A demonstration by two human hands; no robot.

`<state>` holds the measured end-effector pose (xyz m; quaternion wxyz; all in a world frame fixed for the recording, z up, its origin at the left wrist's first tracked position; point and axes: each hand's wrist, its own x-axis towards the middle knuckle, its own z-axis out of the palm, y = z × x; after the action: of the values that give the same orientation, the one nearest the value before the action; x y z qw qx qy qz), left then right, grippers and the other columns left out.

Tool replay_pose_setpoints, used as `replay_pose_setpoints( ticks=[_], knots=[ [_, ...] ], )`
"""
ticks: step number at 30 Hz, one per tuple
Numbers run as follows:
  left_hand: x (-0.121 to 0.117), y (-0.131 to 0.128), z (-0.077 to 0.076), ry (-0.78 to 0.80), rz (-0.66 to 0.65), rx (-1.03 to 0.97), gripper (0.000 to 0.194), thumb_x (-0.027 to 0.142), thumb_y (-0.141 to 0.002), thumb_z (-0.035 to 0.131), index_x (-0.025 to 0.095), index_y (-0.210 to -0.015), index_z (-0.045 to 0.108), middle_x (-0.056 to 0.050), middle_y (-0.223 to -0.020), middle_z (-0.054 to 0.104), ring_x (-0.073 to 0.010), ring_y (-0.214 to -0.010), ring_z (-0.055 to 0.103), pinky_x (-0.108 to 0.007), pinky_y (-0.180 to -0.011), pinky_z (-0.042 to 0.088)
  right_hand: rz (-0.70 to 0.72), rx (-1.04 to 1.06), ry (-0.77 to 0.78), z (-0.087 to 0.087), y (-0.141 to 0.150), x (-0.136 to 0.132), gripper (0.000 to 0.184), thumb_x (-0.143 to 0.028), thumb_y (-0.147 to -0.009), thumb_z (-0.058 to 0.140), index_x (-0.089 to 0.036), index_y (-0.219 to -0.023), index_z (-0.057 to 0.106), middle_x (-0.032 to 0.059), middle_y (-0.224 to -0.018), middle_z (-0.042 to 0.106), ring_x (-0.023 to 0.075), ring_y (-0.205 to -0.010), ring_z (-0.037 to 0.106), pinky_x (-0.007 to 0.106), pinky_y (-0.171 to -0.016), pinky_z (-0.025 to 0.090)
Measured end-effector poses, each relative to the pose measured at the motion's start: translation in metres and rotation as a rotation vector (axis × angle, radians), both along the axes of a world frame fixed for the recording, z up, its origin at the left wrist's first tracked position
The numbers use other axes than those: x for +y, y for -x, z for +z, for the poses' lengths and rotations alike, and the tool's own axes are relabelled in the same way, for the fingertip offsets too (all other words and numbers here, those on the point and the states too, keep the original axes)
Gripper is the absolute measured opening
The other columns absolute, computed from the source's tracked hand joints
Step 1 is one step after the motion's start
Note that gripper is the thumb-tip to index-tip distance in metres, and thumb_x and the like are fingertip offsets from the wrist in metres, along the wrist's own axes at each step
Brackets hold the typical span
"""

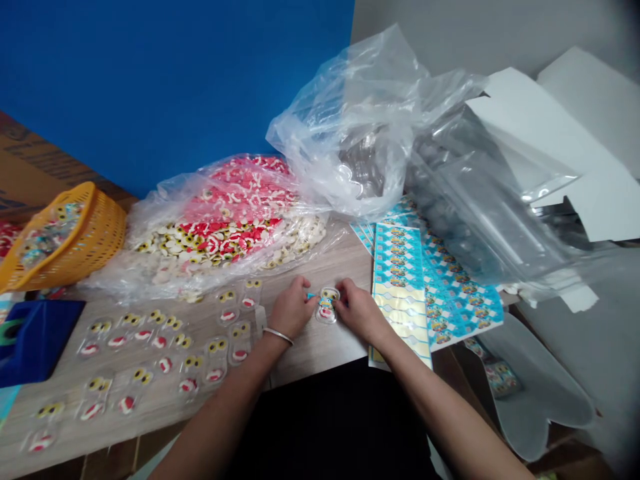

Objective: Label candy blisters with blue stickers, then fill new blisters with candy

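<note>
Clear plastic pack (327,313) sits centre frame, slightly below the middle, on the wood-look table (310,347), between both hands. Inside: yellow-and-dark pieces at top, red-and-white piece at bottom; blue label (325,303) across its middle, print too small to read.

Left hand (289,310) at the pack's left side, thumb and forefinger slightly apart around the label's blue end; can't tell if they pinch it. Right hand (357,310) at the right side, thumb and forefinger bent in at the pack's edge; fingertips partly hidden, grip can't be told. Other fingers curled, mostly out of sight. White bracelet (278,335) on left wrist.

Filled packs (215,360) spread across lower left, blurry; left forearm may cover some. Label sheets (399,267) right of centre overlap; right forearm crosses the front one's lower edge, plastic bag (480,207) covers the rear ones' top.

Big bag (240,200) of red, white and yellow pieces at left centre, film blurs contents. Crumpled bag (367,133) upper centre, clear shapes inside hard to make out. Yellow basket (103,230) far left, contents unclear. Blue dispenser-like object (47,340) cut off by left edge.
</note>
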<state>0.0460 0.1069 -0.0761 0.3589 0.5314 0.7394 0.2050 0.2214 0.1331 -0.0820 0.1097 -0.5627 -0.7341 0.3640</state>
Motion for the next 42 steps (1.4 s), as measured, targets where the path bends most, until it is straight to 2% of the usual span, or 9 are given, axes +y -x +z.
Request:
replay_pose_setpoints(
  ticks=[5,10,12,15,18,22,30,35,42],
  knots=[
    [-0.030,0.013,0.018,-0.029,0.104,0.034,0.029,0.035,-0.066,0.079,0.024,-0.082,0.058,0.001,-0.062,0.051,-0.0231,-0.072,0.056,-0.027,-0.065,0.029,0.107,-0.047,0.078,0.010,0.005,-0.019,0.022,-0.016,-0.083,0.059,-0.019,-0.104,0.052,0.0026,-0.076,0.065,0.0180,-0.071,0.061,0.025,-0.061,0.035],
    [-0.124,0.042,0.026,0.142,0.182,0.013,0.033,0.048,-0.067,0.077,0.022,-0.058,0.059,-0.002,-0.055,0.052,-0.0226,-0.064,0.056,-0.027,-0.062,0.032,0.267,-0.030,0.093,0.010,0.021,-0.061,0.022,-0.014,-0.082,0.058,-0.021,-0.102,0.051,0.0045,-0.083,0.068,0.0196,-0.076,0.063,0.025,-0.062,0.035],
    [-0.163,0.042,0.022,0.295,0.218,-0.140,0.032,0.050,-0.066,0.077,0.021,-0.060,0.066,-0.004,-0.057,0.060,-0.0226,-0.063,0.058,-0.029,-0.063,0.036,0.316,-0.031,0.088,0.009,0.029,-0.073,0.022,-0.013,-0.082,0.056,-0.020,-0.102,0.051,0.0057,-0.085,0.069,0.0203,-0.079,0.064,0.026,-0.062,0.035],
    [-0.195,0.026,0.009,0.404,0.500,-0.586,0.038,0.049,-0.063,0.081,0.019,-0.085,0.074,-0.008,-0.084,0.074,-0.0240,-0.080,0.067,-0.031,-0.073,0.047,0.376,-0.032,0.110,0.009,0.039,-0.083,0.022,-0.012,-0.082,0.055,-0.020,-0.102,0.052,0.0058,-0.085,0.069,0.0204,-0.078,0.064,0.026,-0.062,0.035],
    [-0.195,0.005,-0.003,0.355,0.790,-1.034,0.045,0.046,-0.065,0.082,0.015,-0.096,0.072,-0.012,-0.101,0.074,-0.0217,-0.091,0.069,-0.032,-0.083,0.051,0.445,-0.008,0.128,0.012,0.046,-0.087,0.023,-0.010,-0.081,0.057,-0.020,-0.101,0.054,0.0038,-0.080,0.067,0.0193,-0.077,0.064,0.025,-0.061,0.034],
    [-0.187,-0.007,-0.006,0.348,0.910,-1.100,0.040,0.038,-0.062,0.086,0.010,-0.087,0.071,-0.013,-0.088,0.075,-0.0193,-0.076,0.071,-0.030,-0.072,0.055,0.474,0.047,0.148,0.015,0.048,-0.094,0.024,-0.010,-0.079,0.061,-0.021,-0.100,0.056,0.0005,-0.075,0.065,0.0161,-0.070,0.061,0.023,-0.059,0.034],
    [-0.178,0.005,0.021,0.132,0.828,-1.019,0.038,0.039,-0.058,0.088,0.013,-0.082,0.074,-0.007,-0.081,0.075,-0.0169,-0.071,0.067,-0.029,-0.069,0.056,0.185,0.485,0.317,0.012,0.027,-0.085,0.033,-0.036,-0.072,0.073,-0.019,-0.098,0.062,-0.0001,-0.082,0.065,0.0129,-0.066,0.056,0.024,-0.060,0.040],
    [-0.148,0.011,0.048,-0.026,0.643,-0.997,0.030,0.038,-0.061,0.086,0.014,-0.074,0.073,-0.002,-0.072,0.070,-0.0129,-0.066,0.062,-0.027,-0.069,0.055,0.072,0.782,0.573,0.046,0.014,-0.071,0.036,-0.053,-0.076,0.069,-0.018,-0.078,0.060,-0.0084,-0.054,0.046,0.0062,-0.042,0.032,0.021,-0.042,0.021],
    [-0.123,-0.004,0.081,-0.062,0.373,-1.240,0.028,0.034,-0.062,0.087,0.014,-0.075,0.072,-0.002,-0.067,0.067,-0.0109,-0.059,0.059,-0.023,-0.059,0.052,0.036,1.087,0.650,0.069,0.012,-0.074,0.040,-0.051,-0.071,0.078,-0.018,-0.074,0.056,-0.0081,-0.052,0.047,0.0035,-0.040,0.029,0.018,-0.040,0.015]
  ],
)
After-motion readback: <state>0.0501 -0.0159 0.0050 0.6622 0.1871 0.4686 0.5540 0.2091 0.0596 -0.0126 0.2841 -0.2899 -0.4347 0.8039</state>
